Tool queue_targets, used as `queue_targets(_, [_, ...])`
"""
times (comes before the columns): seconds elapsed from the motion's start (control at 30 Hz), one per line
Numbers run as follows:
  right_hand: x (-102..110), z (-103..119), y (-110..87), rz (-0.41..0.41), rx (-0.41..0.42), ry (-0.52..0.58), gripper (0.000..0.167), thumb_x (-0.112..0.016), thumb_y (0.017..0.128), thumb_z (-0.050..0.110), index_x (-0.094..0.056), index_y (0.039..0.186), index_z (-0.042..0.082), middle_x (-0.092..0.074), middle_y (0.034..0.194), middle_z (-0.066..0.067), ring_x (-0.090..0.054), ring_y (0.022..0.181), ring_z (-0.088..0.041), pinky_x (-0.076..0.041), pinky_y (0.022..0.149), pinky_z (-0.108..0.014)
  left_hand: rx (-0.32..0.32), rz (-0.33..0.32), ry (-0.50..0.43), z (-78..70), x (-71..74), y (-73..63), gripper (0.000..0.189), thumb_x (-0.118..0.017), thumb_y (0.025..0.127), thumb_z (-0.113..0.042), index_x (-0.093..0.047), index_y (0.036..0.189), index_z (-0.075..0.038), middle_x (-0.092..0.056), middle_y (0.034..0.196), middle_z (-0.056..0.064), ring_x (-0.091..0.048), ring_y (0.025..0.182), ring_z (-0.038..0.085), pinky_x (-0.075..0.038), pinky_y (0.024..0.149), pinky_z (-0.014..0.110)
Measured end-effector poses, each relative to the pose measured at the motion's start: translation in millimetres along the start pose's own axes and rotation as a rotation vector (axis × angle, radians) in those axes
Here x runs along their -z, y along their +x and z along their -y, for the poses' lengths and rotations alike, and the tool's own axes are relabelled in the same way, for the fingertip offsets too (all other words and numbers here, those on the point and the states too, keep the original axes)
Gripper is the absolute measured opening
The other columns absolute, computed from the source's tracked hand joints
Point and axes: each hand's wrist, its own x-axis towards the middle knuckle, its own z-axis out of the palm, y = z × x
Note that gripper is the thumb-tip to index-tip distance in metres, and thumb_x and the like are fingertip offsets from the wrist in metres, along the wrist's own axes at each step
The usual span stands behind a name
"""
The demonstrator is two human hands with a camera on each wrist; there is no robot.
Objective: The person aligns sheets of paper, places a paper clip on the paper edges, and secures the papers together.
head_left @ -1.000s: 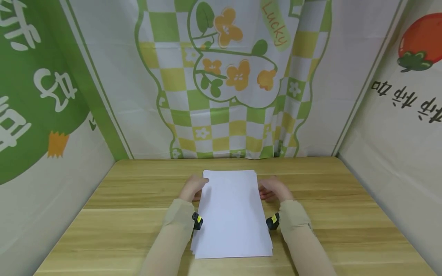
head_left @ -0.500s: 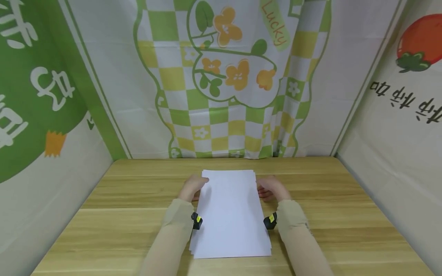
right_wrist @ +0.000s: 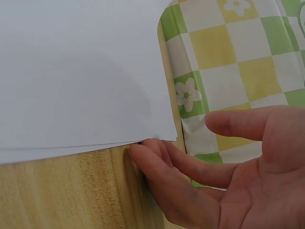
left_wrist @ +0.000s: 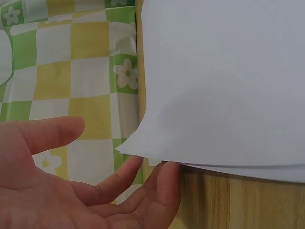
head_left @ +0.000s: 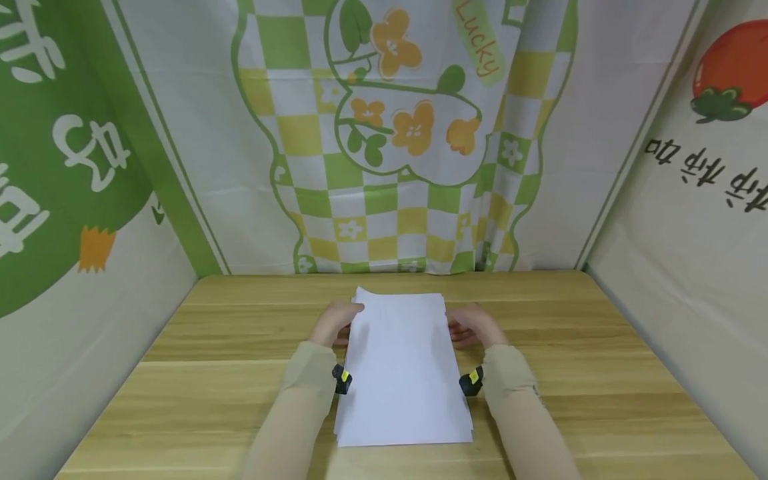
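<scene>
A small stack of white paper sheets (head_left: 405, 373) lies lengthwise in front of me, its edges not quite lined up. My left hand (head_left: 333, 323) is at the far left corner, where the top sheet curls upward. In the left wrist view, fingertips (left_wrist: 133, 167) touch the underside of that raised corner, while the thumb (left_wrist: 62, 132) stays apart from the paper. At the far right corner is my right hand (head_left: 478, 325). Its fingertips (right_wrist: 151, 149) meet the sheets' side edge in the right wrist view, with the thumb (right_wrist: 228, 121) held away.
Beneath everything is a wooden table (head_left: 600, 373). A checked green and yellow cloth (head_left: 384, 227) hangs along its far edge, and printed cloth walls (head_left: 678, 267) close in both sides. Each wrist carries a beige band with a small black camera (head_left: 343, 379).
The far left corner of the top sheet has lifted and curled up, with my left hand shifting slightly upward there. My right hand stays beside the far right corner.
</scene>
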Motion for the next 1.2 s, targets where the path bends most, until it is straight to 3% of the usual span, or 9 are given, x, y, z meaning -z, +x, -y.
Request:
queue_targets(0.1, [0.4, 0.1, 0.7, 0.021, -0.001, 0.035, 0.034, -0.049, 0.095, 0.02, -0.054, 0.11, -0.01, -0.057, 0.078, -0.009, -0.057, 0.065, -0.017, -0.056, 0.065, -0.034, 0.008, -0.005, 0.011, -1.6, 0.3, -0.1, 0.055, -0.053, 0.092, -0.034, -0.045, 0.132, 0.003, -0.053, 0.118, 0.021, -0.054, 0.1, 0.031, -0.051, 0.082, 0.044])
queue_targets(0.4, [0.6, -3.0, 3.6, 0.034, 0.014, 0.054, 0.037, -0.05, 0.095, 0.021, -0.054, 0.111, -0.012, -0.056, 0.076, -0.009, -0.056, 0.064, -0.017, -0.056, 0.064, -0.035, 0.021, -0.011, 0.014, -8.1, -1.6, -3.0, 0.059, -0.053, 0.092, -0.035, -0.041, 0.137, 0.001, -0.052, 0.125, 0.019, -0.053, 0.106, 0.032, -0.05, 0.081, 0.042])
queue_targets(0.6, [1.6, -4.5, 5.1, 0.052, 0.008, 0.066, 0.035, -0.051, 0.094, 0.021, -0.055, 0.107, -0.011, -0.057, 0.073, -0.007, -0.057, 0.061, -0.015, -0.056, 0.063, -0.035, 0.051, -0.028, 0.036, -5.8, -2.7, 0.0, 0.048, -0.053, 0.093, -0.03, -0.045, 0.131, -0.002, -0.05, 0.112, 0.013, -0.051, 0.094, 0.026, -0.048, 0.074, 0.037])
queue_targets(0.67, [2.0, -4.2, 5.3, 0.052, 0.003, 0.072, 0.033, -0.05, 0.094, 0.02, -0.055, 0.107, -0.01, -0.057, 0.074, -0.008, -0.058, 0.062, -0.016, -0.057, 0.063, -0.035, 0.041, -0.03, 0.028, -4.0, -3.3, 2.1, 0.049, -0.052, 0.092, -0.03, -0.045, 0.132, -0.001, -0.05, 0.114, 0.014, -0.051, 0.096, 0.028, -0.048, 0.074, 0.039])
queue_targets(0.9, [2.7, -1.8, 5.3, 0.049, -0.017, 0.089, 0.037, -0.05, 0.095, 0.021, -0.054, 0.114, -0.01, -0.058, 0.078, -0.009, -0.058, 0.065, -0.017, -0.057, 0.066, -0.037, -0.011, 0.003, -0.021, -2.6, -2.8, 3.3, 0.061, -0.052, 0.092, -0.027, -0.033, 0.14, 0.006, -0.038, 0.144, 0.023, -0.043, 0.126, 0.038, -0.042, 0.095, 0.056])
queue_targets(1.03, [3.2, -0.9, 4.1, 0.05, -0.021, 0.088, 0.038, -0.049, 0.095, 0.022, -0.054, 0.115, -0.01, -0.057, 0.078, -0.009, -0.057, 0.064, -0.016, -0.057, 0.067, -0.037, -0.047, 0.016, -0.021, -0.8, -3.3, 3.1, 0.061, -0.051, 0.093, -0.022, -0.029, 0.141, 0.009, -0.036, 0.143, 0.025, -0.041, 0.127, 0.039, -0.042, 0.097, 0.056])
queue_targets(1.2, [4.2, -2.4, 5.0, 0.047, -0.023, 0.079, 0.04, -0.049, 0.096, 0.024, -0.055, 0.116, -0.01, -0.058, 0.079, -0.008, -0.057, 0.066, -0.015, -0.057, 0.067, -0.037, -0.083, 0.004, 0.016, 5.5, -5.2, 6.4, 0.051, -0.048, 0.092, -0.014, -0.036, 0.135, 0.011, -0.044, 0.135, 0.025, -0.045, 0.121, 0.037, -0.046, 0.09, 0.051])
